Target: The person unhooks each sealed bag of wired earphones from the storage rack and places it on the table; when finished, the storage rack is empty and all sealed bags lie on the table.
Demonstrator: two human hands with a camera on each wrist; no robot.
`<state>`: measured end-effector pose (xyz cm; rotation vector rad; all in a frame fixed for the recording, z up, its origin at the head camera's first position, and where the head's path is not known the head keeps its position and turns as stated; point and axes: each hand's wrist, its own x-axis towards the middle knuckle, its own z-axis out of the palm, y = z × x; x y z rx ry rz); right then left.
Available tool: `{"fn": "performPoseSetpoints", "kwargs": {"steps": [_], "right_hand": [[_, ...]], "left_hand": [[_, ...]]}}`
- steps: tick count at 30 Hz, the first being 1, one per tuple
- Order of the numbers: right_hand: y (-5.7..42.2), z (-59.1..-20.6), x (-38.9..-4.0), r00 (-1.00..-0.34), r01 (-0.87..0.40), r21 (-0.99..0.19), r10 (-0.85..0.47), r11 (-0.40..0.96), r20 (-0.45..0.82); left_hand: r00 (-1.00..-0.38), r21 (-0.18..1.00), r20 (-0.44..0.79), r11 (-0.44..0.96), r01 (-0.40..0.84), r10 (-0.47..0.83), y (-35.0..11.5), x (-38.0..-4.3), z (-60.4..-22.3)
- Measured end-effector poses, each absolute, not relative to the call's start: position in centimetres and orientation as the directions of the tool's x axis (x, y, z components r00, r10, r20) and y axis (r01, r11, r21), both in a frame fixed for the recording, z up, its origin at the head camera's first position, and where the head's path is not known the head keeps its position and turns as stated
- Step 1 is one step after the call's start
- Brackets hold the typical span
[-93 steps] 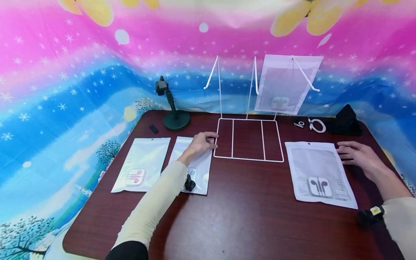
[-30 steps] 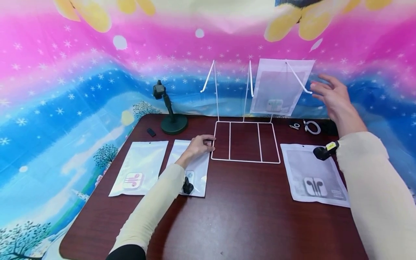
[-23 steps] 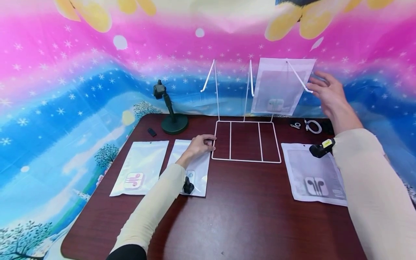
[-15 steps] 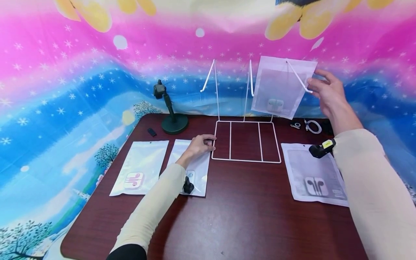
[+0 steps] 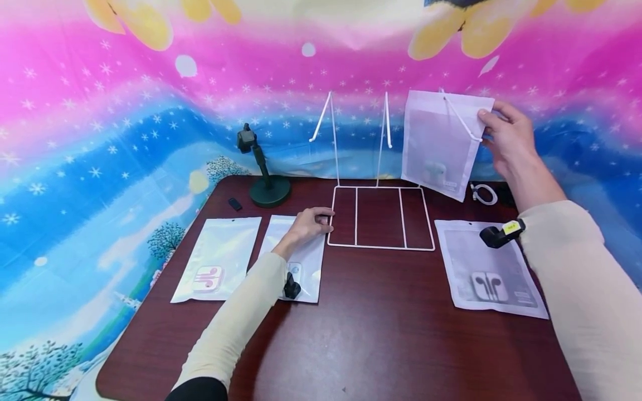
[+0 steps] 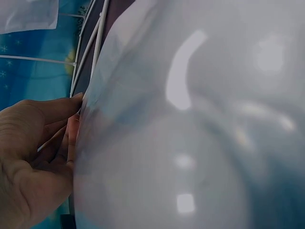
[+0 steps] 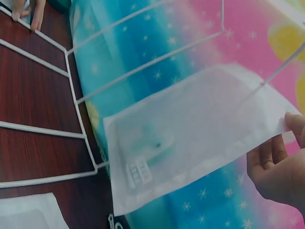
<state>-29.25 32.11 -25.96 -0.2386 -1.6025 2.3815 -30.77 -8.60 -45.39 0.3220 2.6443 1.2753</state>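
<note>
My right hand (image 5: 514, 136) pinches the upper right corner of a white zip bag (image 5: 431, 133) between thumb and fingers. The bag hangs tilted on the right hook of a white wire display rack (image 5: 380, 187), with greenish earphones (image 5: 435, 171) showing faintly near its bottom. In the right wrist view the hook's wire still passes through the bag (image 7: 200, 124) near its top. My left hand (image 5: 307, 225) grips the left side of the rack's base. Under that forearm lies another zip bag (image 5: 313, 262), partly hidden.
A bag with pink earphones (image 5: 208, 278) lies at the left, one with black earphones (image 5: 489, 287) at the right. At the back stand a dark green stand (image 5: 270, 189), a small black object (image 5: 234, 204) and a coiled white cable (image 5: 484, 194). The rack's other two hooks are bare.
My right hand has risen from beside the right-hand bag to the hanging bag, gripped its corner and drawn it forward along the hook. My left hand stays on the rack.
</note>
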Motion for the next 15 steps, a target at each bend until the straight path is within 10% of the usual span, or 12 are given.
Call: {"fn": "performPoseSetpoints", "kwargs": {"steps": [15], "right_hand": [[32.8, -26.1, -25.4, -0.961, -0.16, -0.88, 0.275, -0.447, 0.035]], "left_hand": [[-0.958, 0.789, -0.068, 0.603, 0.119, 0.277, -8.6, -30.9, -45.5]]}}
